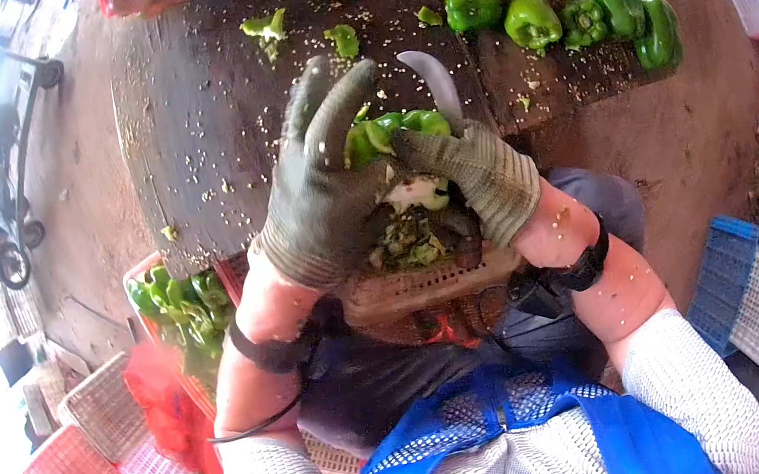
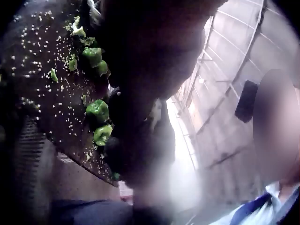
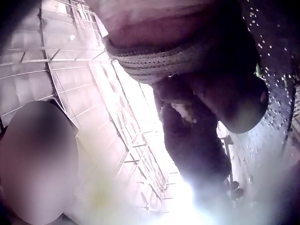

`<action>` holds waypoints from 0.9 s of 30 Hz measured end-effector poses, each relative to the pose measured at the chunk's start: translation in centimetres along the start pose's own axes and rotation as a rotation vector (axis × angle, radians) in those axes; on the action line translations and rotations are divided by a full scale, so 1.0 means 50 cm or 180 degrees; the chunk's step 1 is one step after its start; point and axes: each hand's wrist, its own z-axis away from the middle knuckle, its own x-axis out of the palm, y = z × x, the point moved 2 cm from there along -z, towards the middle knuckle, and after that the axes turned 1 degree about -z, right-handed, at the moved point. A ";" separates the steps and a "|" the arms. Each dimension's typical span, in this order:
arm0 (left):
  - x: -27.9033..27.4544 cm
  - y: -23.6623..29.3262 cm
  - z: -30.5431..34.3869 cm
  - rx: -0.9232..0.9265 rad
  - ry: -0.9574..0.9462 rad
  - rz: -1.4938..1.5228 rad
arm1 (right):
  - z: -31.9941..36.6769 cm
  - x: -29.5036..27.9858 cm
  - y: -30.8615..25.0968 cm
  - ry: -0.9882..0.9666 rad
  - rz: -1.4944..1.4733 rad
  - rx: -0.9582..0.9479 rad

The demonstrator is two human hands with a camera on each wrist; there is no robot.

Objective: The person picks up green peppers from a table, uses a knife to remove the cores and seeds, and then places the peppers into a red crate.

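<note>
In the head view, both hands wear dirty grey-green work gloves and meet over a basket at the table's near edge. A green bell pepper [image 1: 394, 133] sits between them. My left hand [image 1: 321, 181] holds it from the left, two fingers stretched upward past it. My right hand [image 1: 482, 173] grips a knife [image 1: 434, 83], its curved blade pointing up and away, handle hidden in the glove. A finger or thumb of that hand lies on the pepper. Below the pepper shows a pale whitish piece [image 1: 416, 193]. Both wrist views show the gloves dark.
Several whole peppers [image 1: 587, 20] stand on the dark, seed-strewn table [image 1: 204, 105], with scraps [image 1: 267, 28] nearby. Under the hands, a basket [image 1: 390, 296] holds trimmings. A crate of peppers [image 1: 179, 308] stands to the left, stacked crates [image 1: 125, 465] beyond it, and a blue crate [image 1: 727, 277] at right.
</note>
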 end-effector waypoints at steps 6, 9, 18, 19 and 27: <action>0.008 0.006 0.004 0.0429 -0.0082 -0.0237 | -0.003 -0.010 -0.001 -0.0025 -0.0194 0.0370; 0.031 0.005 0.007 0.0514 -0.0105 0.0468 | -0.002 -0.013 0.014 0.0099 -0.0450 0.0446; 0.066 -0.016 0.029 -0.0115 -0.0372 0.1233 | -0.021 -0.015 0.043 0.0522 -0.0249 0.1000; 0.073 -0.025 0.031 -0.0128 -0.0275 0.1528 | -0.019 -0.012 0.041 0.0496 -0.0362 0.1014; 0.114 -0.032 0.031 0.0010 0.0271 0.0761 | -0.020 -0.028 0.029 0.0773 -0.0429 0.0791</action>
